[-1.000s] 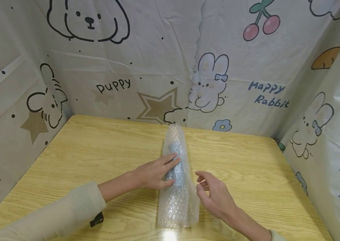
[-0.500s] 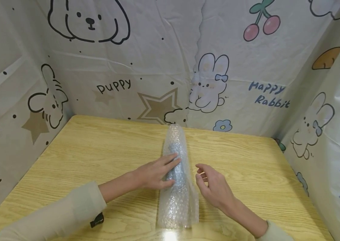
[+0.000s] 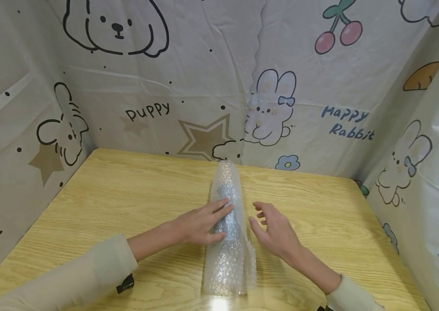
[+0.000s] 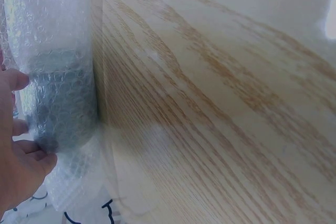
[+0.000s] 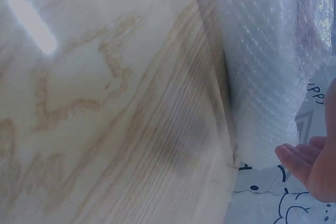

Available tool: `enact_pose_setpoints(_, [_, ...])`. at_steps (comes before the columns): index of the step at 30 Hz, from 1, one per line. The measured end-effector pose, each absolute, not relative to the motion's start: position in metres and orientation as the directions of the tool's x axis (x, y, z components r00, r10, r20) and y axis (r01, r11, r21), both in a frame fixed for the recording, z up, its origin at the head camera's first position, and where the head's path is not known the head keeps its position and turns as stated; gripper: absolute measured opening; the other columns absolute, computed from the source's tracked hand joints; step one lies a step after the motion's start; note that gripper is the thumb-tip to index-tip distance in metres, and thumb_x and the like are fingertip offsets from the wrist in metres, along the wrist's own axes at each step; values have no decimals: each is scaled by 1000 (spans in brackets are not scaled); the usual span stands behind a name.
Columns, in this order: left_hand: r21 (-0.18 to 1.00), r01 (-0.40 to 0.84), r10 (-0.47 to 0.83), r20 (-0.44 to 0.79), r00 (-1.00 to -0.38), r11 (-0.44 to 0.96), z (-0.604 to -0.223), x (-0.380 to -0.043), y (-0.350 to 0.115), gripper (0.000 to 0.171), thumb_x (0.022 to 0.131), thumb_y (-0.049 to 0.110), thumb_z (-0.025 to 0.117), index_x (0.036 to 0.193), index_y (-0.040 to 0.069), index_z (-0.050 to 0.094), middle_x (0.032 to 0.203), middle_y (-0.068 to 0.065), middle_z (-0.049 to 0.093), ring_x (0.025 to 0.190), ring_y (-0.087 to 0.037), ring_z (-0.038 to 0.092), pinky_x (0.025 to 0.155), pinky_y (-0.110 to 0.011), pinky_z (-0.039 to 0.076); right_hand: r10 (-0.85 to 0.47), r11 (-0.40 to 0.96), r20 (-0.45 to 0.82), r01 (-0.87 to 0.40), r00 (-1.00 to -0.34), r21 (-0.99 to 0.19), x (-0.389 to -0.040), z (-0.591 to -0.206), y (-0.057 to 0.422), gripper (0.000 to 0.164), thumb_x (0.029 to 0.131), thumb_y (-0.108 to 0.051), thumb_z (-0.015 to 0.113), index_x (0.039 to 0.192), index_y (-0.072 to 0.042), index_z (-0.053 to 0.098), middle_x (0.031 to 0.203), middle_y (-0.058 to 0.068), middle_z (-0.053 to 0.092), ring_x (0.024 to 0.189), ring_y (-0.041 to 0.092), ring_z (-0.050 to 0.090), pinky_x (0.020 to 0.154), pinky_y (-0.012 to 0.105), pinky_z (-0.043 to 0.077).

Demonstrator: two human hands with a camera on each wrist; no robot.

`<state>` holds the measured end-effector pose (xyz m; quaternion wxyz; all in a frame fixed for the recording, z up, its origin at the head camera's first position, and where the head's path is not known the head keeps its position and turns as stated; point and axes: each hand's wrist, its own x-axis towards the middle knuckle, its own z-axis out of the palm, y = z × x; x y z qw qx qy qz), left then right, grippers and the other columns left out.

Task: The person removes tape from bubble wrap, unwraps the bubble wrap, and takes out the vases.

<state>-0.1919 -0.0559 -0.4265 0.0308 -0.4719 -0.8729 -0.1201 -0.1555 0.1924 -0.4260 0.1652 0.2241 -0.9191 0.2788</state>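
Note:
A long roll of clear bubble wrap (image 3: 225,268) lies on the table, pointing away from me. Inside its middle shows a bluish, cylinder-like object (image 4: 65,98), blurred by the wrap; its kind cannot be made out. My left hand (image 3: 204,222) rests on the roll from the left, fingers spread over the wrapped object. My right hand (image 3: 278,231) hovers just right of the roll, apart from it, with fingers loosely bent and nothing in them. In the right wrist view the bubble wrap (image 5: 262,66) stands beside that hand's fingertips. A loose flap of wrap sticks out along the roll's lower right side.
The wood-grain table (image 3: 126,181) is bounded by printed cloth (image 3: 211,77) at the back and both sides. The roll's far end reaches nearly to the table's back edge. A small black item (image 3: 125,284) shows under the left sleeve.
My right hand has moved away from me along the roll's right side, off the flap, its thumb and fingers parting a little. The left hand and the roll stay in place.

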Motion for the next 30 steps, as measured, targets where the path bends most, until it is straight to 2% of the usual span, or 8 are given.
enact_pose_setpoints(11, [159,838,820,179,-544,522,-427,-192,-56,72,90,46,48,145,6,25,147,-17,24,132,-27,27,102,-37,32,-335,775,397,-490,-854,-399,-165,-422,186,50,91,-42,50,126,-6,50,118,7,56,93,19,60,69,25,52])
enact_pose_setpoints(30, [148,843,824,181,-537,518,-426,-192,-55,72,90,46,49,145,5,26,146,-19,26,132,-28,29,102,-36,33,-358,791,393,-498,-847,-354,-179,-418,178,51,91,-40,50,129,-5,48,121,10,55,97,21,59,70,30,52])
